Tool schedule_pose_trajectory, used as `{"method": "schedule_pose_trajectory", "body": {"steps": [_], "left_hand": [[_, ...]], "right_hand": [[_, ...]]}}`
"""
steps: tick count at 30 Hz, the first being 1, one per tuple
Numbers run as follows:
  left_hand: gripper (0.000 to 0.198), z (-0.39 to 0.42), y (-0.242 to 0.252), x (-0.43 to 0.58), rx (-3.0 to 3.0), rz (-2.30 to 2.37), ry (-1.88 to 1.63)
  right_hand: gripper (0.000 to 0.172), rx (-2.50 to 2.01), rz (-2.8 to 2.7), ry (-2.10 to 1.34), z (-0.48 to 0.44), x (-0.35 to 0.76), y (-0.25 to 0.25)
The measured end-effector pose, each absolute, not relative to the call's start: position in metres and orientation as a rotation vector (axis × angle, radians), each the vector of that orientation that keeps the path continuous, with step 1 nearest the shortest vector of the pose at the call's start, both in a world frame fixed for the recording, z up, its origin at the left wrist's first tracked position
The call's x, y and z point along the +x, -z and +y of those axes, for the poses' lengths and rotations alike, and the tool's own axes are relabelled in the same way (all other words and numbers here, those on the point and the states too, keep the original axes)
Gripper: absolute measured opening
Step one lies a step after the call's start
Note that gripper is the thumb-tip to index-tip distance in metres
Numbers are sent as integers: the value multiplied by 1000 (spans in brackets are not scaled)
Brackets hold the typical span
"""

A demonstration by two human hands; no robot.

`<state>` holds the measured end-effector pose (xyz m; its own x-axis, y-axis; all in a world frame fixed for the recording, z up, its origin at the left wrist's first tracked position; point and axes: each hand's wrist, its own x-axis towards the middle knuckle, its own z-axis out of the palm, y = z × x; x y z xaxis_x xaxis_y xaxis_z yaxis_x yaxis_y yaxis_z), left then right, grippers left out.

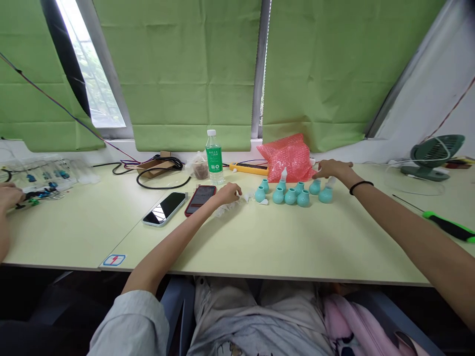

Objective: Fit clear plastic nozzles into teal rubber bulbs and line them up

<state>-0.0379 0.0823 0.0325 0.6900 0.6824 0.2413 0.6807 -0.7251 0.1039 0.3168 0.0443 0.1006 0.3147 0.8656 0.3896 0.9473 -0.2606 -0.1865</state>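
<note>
My left hand (227, 193) hangs low over the table, fingers loosely bent and somewhat apart, beside crumpled clear plastic (225, 210) and small white scraps (247, 198). No held object shows in it. At the right, my right hand (330, 169) reaches out with its fingers spread, just right of a pink bubble-wrap bag (287, 160) and above the rearmost bulbs. Several small turquoise bulbs (290, 196) with short open necks stand in a loose group between my hands. A translucent white tip (284, 174) rises from one at the back.
Two phones (165, 209) lie left of my left hand. Behind are a water bottle (215, 160), a yellow tool (249, 169) and coiled black cable (163, 180). A screwdriver (451, 226) and green fan (432, 155) stand right. Another person's hand (10, 196) is far left.
</note>
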Motion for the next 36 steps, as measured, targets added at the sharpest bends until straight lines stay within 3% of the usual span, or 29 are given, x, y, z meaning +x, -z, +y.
{"method": "schedule_pose_trajectory", "body": {"steps": [2, 4, 7, 10, 14, 20, 24, 29, 36], "left_hand": [[21, 84, -34, -40, 2869, 1132, -411], [19, 83, -34, -42, 2869, 1085, -397], [20, 75, -34, -44, 2916, 1002, -383], [20, 63, -32, -42, 2992, 1002, -377], [17, 53, -31, -40, 3076, 1020, -375], [19, 59, -43, -50, 2934, 899, -567], [17, 61, -57, -58, 2693, 1063, -796], [15, 60, -60, -59, 2203, 1059, -904], [24, 49, -55, -60, 1906, 902, -972]], "right_hand": [[37, -2375, -1623, 371, 42, 306, -110], [47, -2240, -1701, 600, 35, 288, -116], [38, -1874, -1924, 678, 14, 245, -113], [29, -1624, -2256, 418, -9, 195, -93], [29, -1437, -2485, 132, -20, 143, -59], [32, -1579, -2463, 25, 8, 108, -44], [33, -1729, -2509, -102, 23, 90, -43], [28, -1739, -2534, -52, 28, 77, -39], [34, -1686, -2523, 74, 8, 99, -44]]}}
